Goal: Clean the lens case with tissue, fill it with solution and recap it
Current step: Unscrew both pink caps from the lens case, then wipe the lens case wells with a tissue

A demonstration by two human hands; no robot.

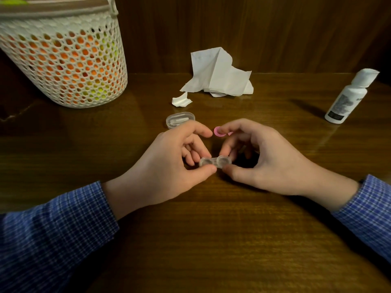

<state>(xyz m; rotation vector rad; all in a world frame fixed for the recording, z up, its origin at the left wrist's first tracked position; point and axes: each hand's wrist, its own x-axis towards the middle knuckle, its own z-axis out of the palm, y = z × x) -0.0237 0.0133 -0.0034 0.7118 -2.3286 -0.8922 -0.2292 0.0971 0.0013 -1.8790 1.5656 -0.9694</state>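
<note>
A small clear two-well lens case (215, 162) is held just above the wooden table between both hands, its wells uncapped and facing up. My left hand (169, 161) pinches its left end between thumb and fingers. My right hand (264, 157) pinches the right end. A pink cap (219, 132) lies on the table just beyond my right fingertips, partly hidden by them. A crumpled white tissue (218, 74) lies farther back, with a small torn tissue piece (181, 100) in front of it. The white solution bottle (350, 96) stands capped at the right.
A clear oval container (179, 119) sits on the table behind my left hand. A white mesh basket (63, 60) with orange and green contents stands at the back left. A wooden wall panel rises behind the table (190, 240).
</note>
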